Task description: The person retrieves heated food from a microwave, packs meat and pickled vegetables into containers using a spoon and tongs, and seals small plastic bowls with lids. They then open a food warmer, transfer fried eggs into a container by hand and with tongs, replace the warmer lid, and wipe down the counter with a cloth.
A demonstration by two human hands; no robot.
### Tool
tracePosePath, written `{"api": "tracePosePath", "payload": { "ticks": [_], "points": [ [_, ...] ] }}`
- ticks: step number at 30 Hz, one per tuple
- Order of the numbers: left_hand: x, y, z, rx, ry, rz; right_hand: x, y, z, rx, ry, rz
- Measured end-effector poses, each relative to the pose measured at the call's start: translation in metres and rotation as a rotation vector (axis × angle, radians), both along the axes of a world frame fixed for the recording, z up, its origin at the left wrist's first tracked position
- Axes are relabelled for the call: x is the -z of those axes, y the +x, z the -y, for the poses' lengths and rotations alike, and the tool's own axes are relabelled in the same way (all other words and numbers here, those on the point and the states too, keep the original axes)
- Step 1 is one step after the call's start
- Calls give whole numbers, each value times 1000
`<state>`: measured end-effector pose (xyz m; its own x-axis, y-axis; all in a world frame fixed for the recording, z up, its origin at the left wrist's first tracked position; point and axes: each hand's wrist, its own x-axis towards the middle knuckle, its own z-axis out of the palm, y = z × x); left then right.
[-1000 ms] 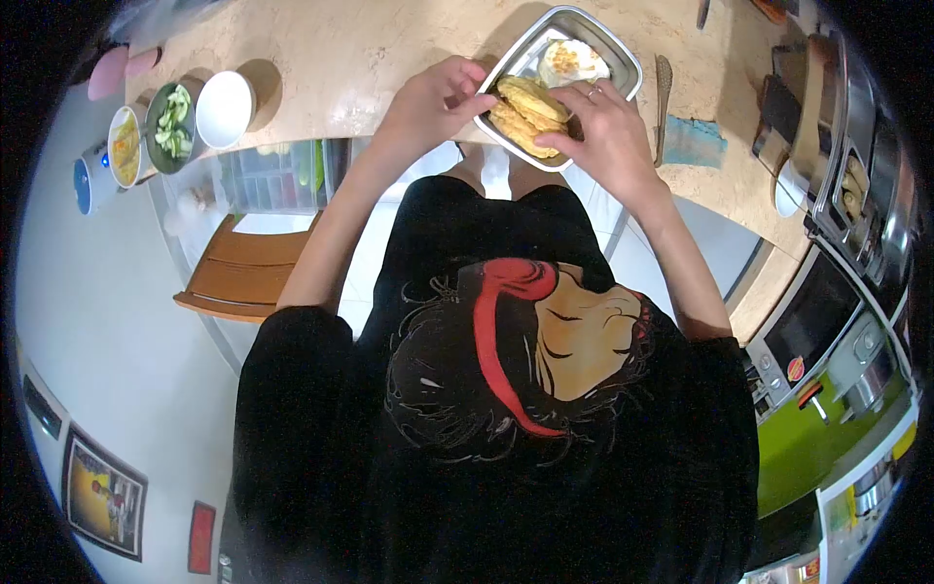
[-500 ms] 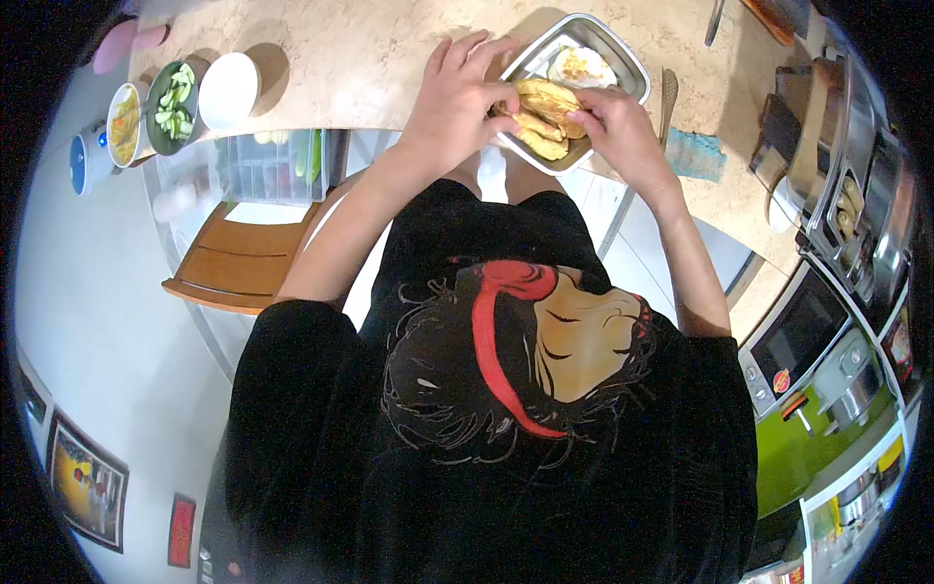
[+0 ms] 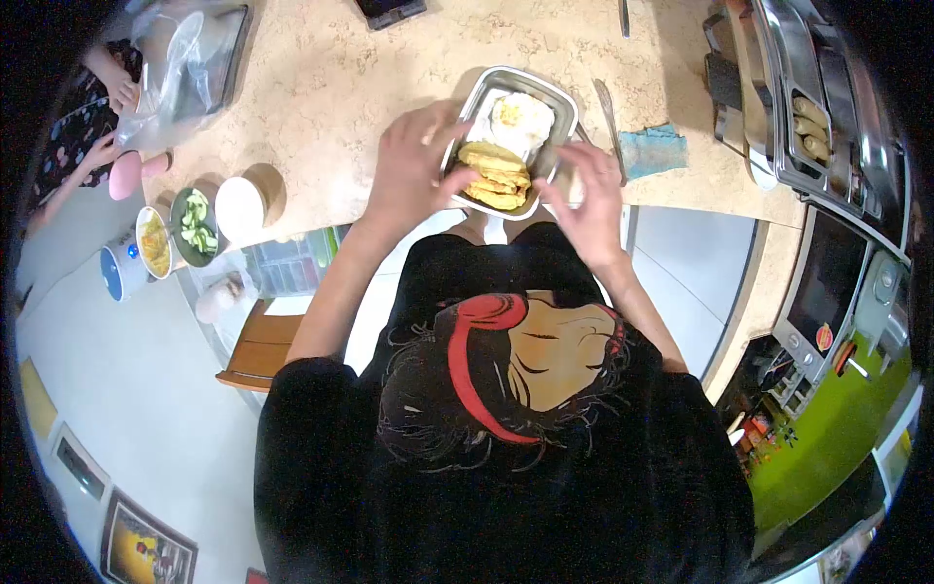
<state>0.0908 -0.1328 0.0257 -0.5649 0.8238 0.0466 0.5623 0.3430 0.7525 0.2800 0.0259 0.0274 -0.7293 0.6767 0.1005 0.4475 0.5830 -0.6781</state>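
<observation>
A steel tray (image 3: 562, 96) lies near the counter's front edge. Inside it, a fried egg (image 3: 520, 121) rests toward the back and several golden folded pieces of food (image 3: 494, 177) are stacked toward the front. On the tray's left side is my left hand (image 3: 413, 167), fingers apart and holding nothing, its thumb close to the food. My right hand (image 3: 589, 200) is at the tray's right side, also empty with its fingers spread. Both hands are slightly blurred.
At the left edge stand a white bowl (image 3: 240, 209), a dark bowl of green pieces (image 3: 197, 226) and a bowl of yellow food (image 3: 155, 243). Another person's hand (image 3: 124, 94) is at upper left. A blue cloth (image 3: 654, 152) and a utensil (image 3: 612, 122) lie right.
Both hands have let go of the golden pieces and moved apart. The pieces now rest in the tray. The view has shifted, bringing another person's hands into sight at the upper left.
</observation>
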Motion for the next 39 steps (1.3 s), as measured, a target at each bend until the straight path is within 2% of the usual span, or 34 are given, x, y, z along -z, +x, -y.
{"api": "tracePosePath", "payload": {
  "ticks": [2, 4, 6, 7, 8, 9, 10, 11, 12, 14, 17, 20, 21, 22, 24, 25, 29, 31, 32, 34, 35, 37, 39],
  "points": [
    [-18, -1, -12, 402, -94, -339, -15, -17, 4, -382, 192, 47],
    [-18, -2, -26, 501, -43, -348, -13, -28, -3, -375, 203, 74],
    [-10, -4, -38, 709, -220, -316, 4, -41, -21, -413, 338, 188],
    [-5, -3, -41, 719, -226, -318, 13, -51, -29, -516, 356, 111],
    [0, -2, -43, 743, -124, -347, 20, -59, -35, -503, 348, 110],
    [3, -2, -46, 766, -18, -378, 22, -70, -40, -681, 506, 154],
    [0, -1, -46, 779, -19, -379, 25, -79, -44, -861, 665, 203],
    [-3, 1, -45, 795, -96, -407, 32, -86, -45, -945, 787, 411],
    [-6, 2, -45, 807, -173, -433, 34, -91, -48, -938, 785, 410],
    [0, 9, -41, 755, -171, -448, 35, -98, -53, -1078, 814, 560],
    [4, 14, -39, 677, -137, -404, 44, -102, -51, -1120, 848, 608],
    [12, 16, -38, 643, -130, -295, 35, -106, -49, -1098, 920, 453],
    [15, 17, -37, 635, -154, -243, 35, -107, -52, -1092, 882, 271],
    [17, 18, -37, 626, -158, -237, 37, -109, -51, -1104, 878, 268],
    [19, 17, -36, 639, -158, -210, 34, -115, -55, -1159, 599, 674],
    [16, 17, -36, 642, -196, -201, 29, -113, -59, -1170, 575, 580],
    [22, 15, -35, 642, -209, -203, 14, -110, -67, -1132, 501, 629],
    [20, 12, -37, 647, -147, -174, 5, -102, -70, -1066, 473, 438],
    [20, 10, -39, 640, -144, -174, 0, -98, -70, -1072, 478, 439],
    [2, 4, -50, 659, -387, -15, -14, -88, -66, -745, 425, 391],
    [0, -1, -55, 642, -384, -12, -25, -84, -67, -761, 431, 390],
    [3, -14, -70, 730, -424, 80, -49, -77, -67, -565, 294, 286],
    [15, -19, -83, 743, -495, 100, -55, -72, -70, -519, 290, 321]
  ]
}}
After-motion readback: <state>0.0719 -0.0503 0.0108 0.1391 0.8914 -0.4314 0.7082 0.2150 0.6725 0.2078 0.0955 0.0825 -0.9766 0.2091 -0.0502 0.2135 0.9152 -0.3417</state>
